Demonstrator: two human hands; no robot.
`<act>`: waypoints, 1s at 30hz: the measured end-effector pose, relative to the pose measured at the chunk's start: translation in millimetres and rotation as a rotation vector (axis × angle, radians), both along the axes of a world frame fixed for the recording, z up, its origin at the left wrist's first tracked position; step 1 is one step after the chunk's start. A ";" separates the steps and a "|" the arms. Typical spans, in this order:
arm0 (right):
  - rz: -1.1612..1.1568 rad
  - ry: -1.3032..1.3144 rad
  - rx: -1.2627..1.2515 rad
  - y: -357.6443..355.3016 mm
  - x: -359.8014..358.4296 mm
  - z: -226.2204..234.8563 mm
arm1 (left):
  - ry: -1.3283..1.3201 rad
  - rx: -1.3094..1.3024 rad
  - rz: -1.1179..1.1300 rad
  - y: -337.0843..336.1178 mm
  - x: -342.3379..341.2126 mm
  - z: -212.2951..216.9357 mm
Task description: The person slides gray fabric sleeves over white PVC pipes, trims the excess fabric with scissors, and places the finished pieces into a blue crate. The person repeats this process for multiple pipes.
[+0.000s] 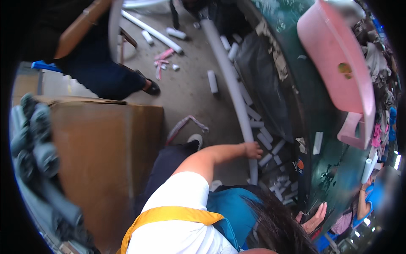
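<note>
My left hand is closed around a long white foam tube. The tube runs from the top of the view down past my fist, its lower end beside my teal apron. Below and right of that fist, several short cut foam pieces lie heaped next to a dark grey plastic bag. My right hand is at the near edge of the green tabletop, fingers stretched out, with nothing visible in it. Dark hair hides its wrist and forearm.
A pink plastic tub rests on the tabletop. A large cardboard box and grey rolls fill the left. Another person's leg shows upper left. Pink-and-white strips lie on the floor. At far right, another person's hand is near white tubes.
</note>
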State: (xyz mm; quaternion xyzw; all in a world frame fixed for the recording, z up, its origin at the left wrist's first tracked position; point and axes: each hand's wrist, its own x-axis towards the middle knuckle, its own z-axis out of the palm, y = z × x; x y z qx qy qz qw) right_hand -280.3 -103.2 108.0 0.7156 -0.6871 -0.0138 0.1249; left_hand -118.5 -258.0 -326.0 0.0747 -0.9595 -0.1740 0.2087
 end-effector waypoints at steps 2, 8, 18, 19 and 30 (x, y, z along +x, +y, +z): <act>-0.019 -0.003 -0.013 3.5 4.7 2.5 | -0.098 0.009 0.068 0.9 -0.8 56.9; -0.015 0.011 -0.092 15.0 6.1 8.3 | -0.142 -0.266 0.303 22.7 45.0 234.3; 0.167 -0.709 -0.211 13.1 4.5 0.1 | -0.053 -0.350 0.214 218.7 30.1 330.8; 0.290 -0.913 -0.110 14.7 35.2 10.5 | -0.017 -0.323 0.142 236.5 31.4 345.1; 0.221 -1.155 0.305 57.9 122.0 22.2 | 0.472 0.091 0.039 226.3 130.0 412.9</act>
